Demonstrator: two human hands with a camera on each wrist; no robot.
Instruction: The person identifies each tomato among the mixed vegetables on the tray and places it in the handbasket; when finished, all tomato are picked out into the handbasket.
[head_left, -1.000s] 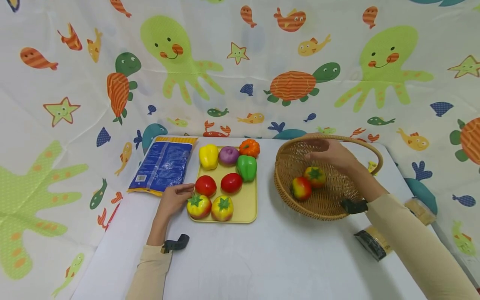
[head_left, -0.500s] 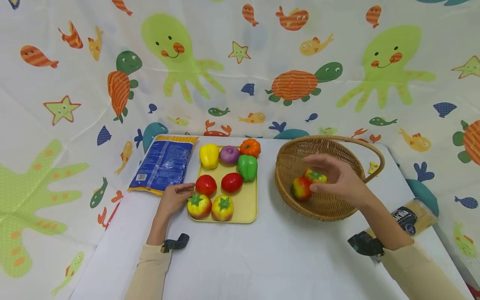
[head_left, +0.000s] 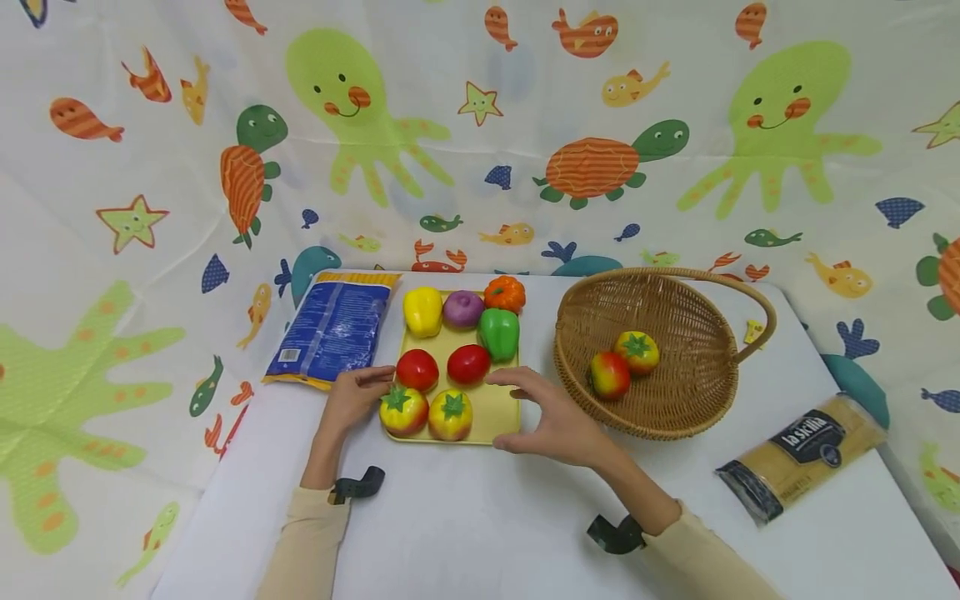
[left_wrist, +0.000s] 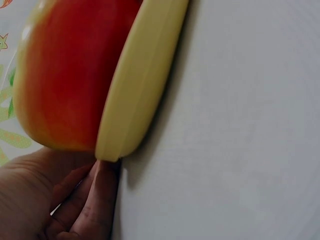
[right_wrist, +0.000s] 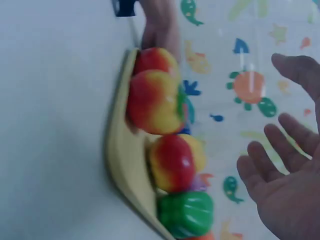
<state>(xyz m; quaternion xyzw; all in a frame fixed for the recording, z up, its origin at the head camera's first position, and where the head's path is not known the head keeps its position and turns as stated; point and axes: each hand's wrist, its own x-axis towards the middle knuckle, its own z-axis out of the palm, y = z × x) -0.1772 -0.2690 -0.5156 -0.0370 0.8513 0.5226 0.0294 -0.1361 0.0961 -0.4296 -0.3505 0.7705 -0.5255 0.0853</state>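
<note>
Empty and spread, a person's right hand (head_left: 557,423) hovers at a yellow tray (head_left: 489,422) at centre frame, apparently reaching for a yellow-red fruit (head_left: 451,422) near its lower edge, likely calling for a rounded grasp, while the left hand (head_left: 351,403) rests loose-fingered just left.

Both arms reach in from the near side, wrists bare of their beige sleeves (head_left: 302,542).
The left forearm (head_left: 324,454) runs far, its hand (head_left: 351,398) turned right, fingertips partly hidden in the left wrist view. The right forearm (head_left: 637,483) slants far and left; its hand (head_left: 551,417) holds nothing, thumb nearer and well apart from the loosely curved fingers (head_left: 517,379).
</note>
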